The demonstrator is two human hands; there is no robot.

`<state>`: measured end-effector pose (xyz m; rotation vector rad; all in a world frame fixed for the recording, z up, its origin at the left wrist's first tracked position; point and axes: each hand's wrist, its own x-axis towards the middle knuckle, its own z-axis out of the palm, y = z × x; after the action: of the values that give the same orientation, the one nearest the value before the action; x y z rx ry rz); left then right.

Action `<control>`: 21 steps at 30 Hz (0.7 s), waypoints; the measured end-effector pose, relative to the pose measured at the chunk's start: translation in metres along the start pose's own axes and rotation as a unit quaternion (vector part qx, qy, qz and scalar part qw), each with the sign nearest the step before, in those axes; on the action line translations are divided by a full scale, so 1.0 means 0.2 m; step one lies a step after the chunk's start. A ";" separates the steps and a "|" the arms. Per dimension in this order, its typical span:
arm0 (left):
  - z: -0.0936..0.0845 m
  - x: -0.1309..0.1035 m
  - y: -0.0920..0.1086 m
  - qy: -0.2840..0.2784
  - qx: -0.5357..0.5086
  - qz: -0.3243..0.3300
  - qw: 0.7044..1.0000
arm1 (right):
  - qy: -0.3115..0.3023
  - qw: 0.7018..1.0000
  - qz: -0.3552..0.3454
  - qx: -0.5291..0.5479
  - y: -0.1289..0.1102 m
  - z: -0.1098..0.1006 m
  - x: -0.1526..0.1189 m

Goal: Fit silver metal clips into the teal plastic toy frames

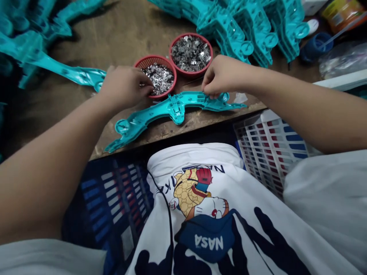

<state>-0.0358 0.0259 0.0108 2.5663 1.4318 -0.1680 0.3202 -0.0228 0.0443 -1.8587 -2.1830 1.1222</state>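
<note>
We are looking down at a wooden bench (pixel 120 34) from above, w/ our own white printed shirt (pixel 206 214) filling the bottom of the view. A long curved teal part (pixel 174 109) is lying along the near edge of the bench, its left tip hanging just past that edge.

Our right hand (pixel 222 75) is resting on the part's right section, fingers curled narrow and pinching down at the plastic; we cannot tell whether sth small is held between them. Our left hand (pixel 124 86) is hovering over the near rim of a small red bowl (pixel 157 76) of shiny metal bits, fingers bunched tight together, tips touching the pile; whether a bit is pinched, we cannot tell.

A 2nd red bowl (pixel 191 53), also full of metal bits, is sitting just beside the 1st, toward the far edge.

A heap of teal parts (pixel 246 30) is stacked at the far right corner. More teal parts (pixel 34 49) are lying along the left edge. A slatted white crate (pixel 272 141) is sitting below the bench's near edge, at right.
</note>
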 end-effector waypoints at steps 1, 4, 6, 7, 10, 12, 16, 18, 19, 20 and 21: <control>-0.02 -0.02 0.05 0.007 0.003 -0.024 1.000 | 0.000 1.000 0.000 0.001 0.01 0.00 0.01; -0.07 -0.04 0.14 0.028 -0.003 -0.053 0.998 | -0.004 1.000 -0.004 -0.004 0.03 0.00 0.03; -0.08 -0.05 0.16 0.043 -0.019 -0.049 0.998 | -0.010 1.000 -0.008 -0.005 0.03 0.00 0.04; -0.08 -0.05 0.17 0.048 -0.026 -0.047 0.997 | -0.012 1.000 -0.011 -0.006 0.03 0.00 0.04; -0.06 -0.04 0.16 0.056 -0.040 -0.045 0.997 | -0.018 1.000 -0.020 -0.010 0.02 0.00 0.03; -0.05 -0.04 0.15 0.063 -0.048 -0.040 0.996 | -0.017 0.999 -0.024 -0.016 0.01 0.00 0.02; -0.04 -0.04 0.14 0.107 -0.090 0.026 0.990 | -0.010 0.998 -0.041 -0.039 0.00 0.00 0.01; -0.03 -0.05 0.16 0.116 -0.126 0.095 0.981 | -0.007 0.997 -0.048 -0.057 -0.01 0.00 0.00; -0.03 -0.05 0.17 0.108 -0.145 0.138 0.974 | -0.004 0.996 -0.053 -0.068 -0.01 0.00 0.00; -0.02 -0.06 0.20 0.090 -0.161 0.182 0.966 | -0.001 0.995 -0.060 -0.082 -0.02 0.00 0.00; -0.01 -0.06 0.22 0.066 -0.175 0.222 0.957 | 0.004 0.993 -0.068 -0.098 -0.02 0.00 0.00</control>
<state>-0.0047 -0.0068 0.0211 2.5470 0.7905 0.3009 0.3161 -0.0236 0.0469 -1.7454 -2.4523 0.9044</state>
